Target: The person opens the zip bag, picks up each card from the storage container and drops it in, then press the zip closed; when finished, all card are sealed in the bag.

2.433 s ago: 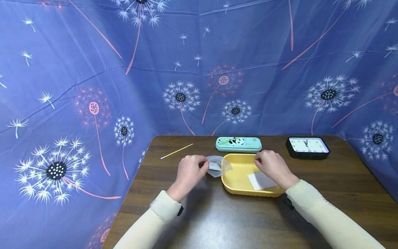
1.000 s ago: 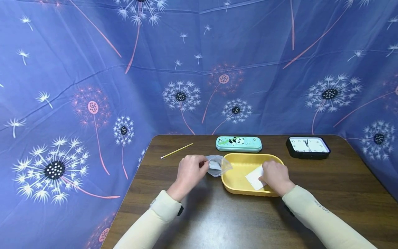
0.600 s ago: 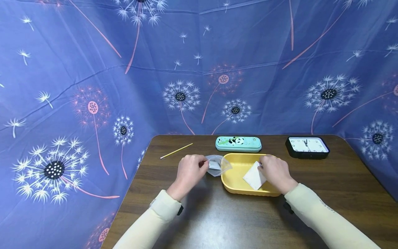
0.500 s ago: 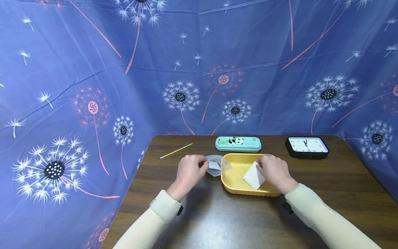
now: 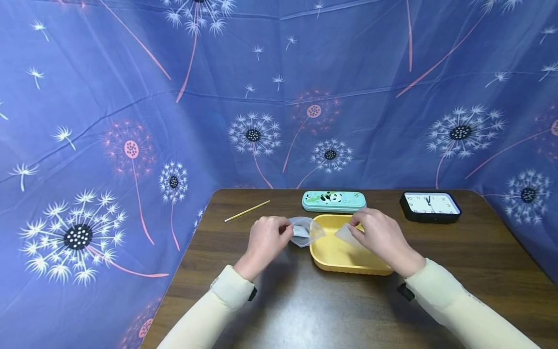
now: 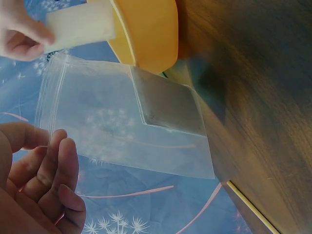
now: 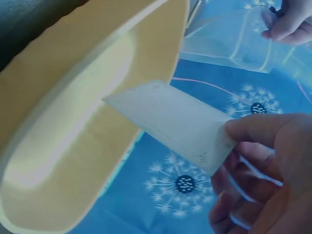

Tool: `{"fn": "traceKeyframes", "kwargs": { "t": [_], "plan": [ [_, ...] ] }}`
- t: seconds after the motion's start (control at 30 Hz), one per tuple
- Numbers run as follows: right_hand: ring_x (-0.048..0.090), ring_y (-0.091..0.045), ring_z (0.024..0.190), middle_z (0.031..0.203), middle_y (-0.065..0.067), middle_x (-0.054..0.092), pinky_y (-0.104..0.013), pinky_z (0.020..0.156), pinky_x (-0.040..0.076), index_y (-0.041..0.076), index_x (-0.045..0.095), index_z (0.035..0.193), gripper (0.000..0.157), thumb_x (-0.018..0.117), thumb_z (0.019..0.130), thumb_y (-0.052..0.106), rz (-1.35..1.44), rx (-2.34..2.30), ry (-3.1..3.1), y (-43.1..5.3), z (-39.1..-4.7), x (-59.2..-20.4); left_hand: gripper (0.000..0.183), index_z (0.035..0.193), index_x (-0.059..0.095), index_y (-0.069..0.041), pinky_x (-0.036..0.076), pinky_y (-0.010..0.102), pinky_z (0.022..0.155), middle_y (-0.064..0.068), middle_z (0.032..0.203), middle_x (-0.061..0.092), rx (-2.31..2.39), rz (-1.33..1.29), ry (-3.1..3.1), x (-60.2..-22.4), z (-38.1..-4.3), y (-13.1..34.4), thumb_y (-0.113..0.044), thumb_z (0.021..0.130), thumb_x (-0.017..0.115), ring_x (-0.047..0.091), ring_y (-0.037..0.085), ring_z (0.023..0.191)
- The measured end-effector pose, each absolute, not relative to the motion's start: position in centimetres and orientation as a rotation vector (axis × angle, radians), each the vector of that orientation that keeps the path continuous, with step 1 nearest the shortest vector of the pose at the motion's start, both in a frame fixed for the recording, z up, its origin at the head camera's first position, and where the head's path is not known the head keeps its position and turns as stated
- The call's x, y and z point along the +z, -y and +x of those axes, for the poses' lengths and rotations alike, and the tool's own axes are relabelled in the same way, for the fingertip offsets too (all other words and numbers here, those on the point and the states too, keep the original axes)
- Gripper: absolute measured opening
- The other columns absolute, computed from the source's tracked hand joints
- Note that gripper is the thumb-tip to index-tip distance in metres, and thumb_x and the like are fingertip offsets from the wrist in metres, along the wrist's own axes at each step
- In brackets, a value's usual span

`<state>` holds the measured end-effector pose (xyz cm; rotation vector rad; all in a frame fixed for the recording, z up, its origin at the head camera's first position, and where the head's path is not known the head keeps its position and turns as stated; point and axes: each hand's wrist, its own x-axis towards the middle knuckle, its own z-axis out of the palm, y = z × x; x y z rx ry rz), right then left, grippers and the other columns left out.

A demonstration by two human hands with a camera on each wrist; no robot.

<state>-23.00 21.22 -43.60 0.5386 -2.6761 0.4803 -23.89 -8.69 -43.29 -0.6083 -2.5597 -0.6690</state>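
Observation:
My left hand (image 5: 267, 241) pinches the zip edge of a clear zip bag (image 6: 92, 109) between thumb and fingers. Inside the bag, at its far end, lies a flat square piece (image 6: 168, 101), grey in the left wrist view and whitish from the head. Between the thumb and fingers of my right hand (image 5: 383, 238) is a thin white rectangular card (image 7: 170, 124), gripped by one short end. It is tilted over the yellow tray (image 5: 333, 261), its free end pointing left toward the bag, with a gap between. Faint smudges mark the card's surface.
Behind the tray lies a mint pencil case (image 5: 334, 201) with a panda on it. A black-framed clock (image 5: 431, 207) sits at the back right, a yellow pencil (image 5: 247, 212) at the back left. A blue dandelion-print cloth (image 5: 279, 97) hangs behind the wooden table (image 5: 287, 310).
The right hand has come down into the tray, pinched the white card lying there and raised it leftward toward the bag. The left hand and the bag have stayed where they were.

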Motion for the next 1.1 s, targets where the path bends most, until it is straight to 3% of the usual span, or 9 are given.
{"fn": "traceKeyframes", "kwargs": {
  "t": [0.17, 0.63, 1.1],
  "plan": [
    [0.067, -0.022, 0.084, 0.091, 0.001, 0.070, -0.045, 0.065, 0.055, 0.013, 0.078, 0.087, 0.005, 0.082, 0.087, 0.012, 0.645, 0.481, 2.537, -20.6, -22.4, -42.3, 0.013, 0.083, 0.081, -0.020, 0.043, 0.028, 0.053, -0.013, 0.065, 0.064, -0.670, -0.607, 2.567, -43.3, -23.9, 8.6, -0.016, 0.091, 0.072, 0.052, 0.005, 0.056],
    [0.066, -0.019, 0.089, 0.094, 0.002, 0.070, -0.042, 0.077, 0.055, 0.013, 0.074, 0.089, 0.013, 0.082, 0.081, 0.007, 0.896, 0.557, 2.177, -17.4, -20.6, -37.8, 0.014, 0.081, 0.080, -0.020, 0.042, 0.029, 0.053, -0.014, 0.063, 0.062, -0.661, -0.623, 2.552, -43.2, -24.0, 8.5, -0.014, 0.089, 0.071, 0.052, 0.005, 0.055],
    [0.065, -0.021, 0.095, 0.099, 0.002, 0.067, -0.044, 0.083, 0.055, 0.013, 0.077, 0.090, 0.016, 0.087, 0.081, 0.006, 1.019, 0.584, 2.199, -15.5, -21.4, -40.2, 0.013, 0.081, 0.080, -0.020, 0.043, 0.028, 0.054, -0.014, 0.063, 0.062, -0.667, -0.618, 2.569, -43.4, -24.1, 8.7, -0.015, 0.091, 0.072, 0.052, 0.004, 0.055]
  ]
}}
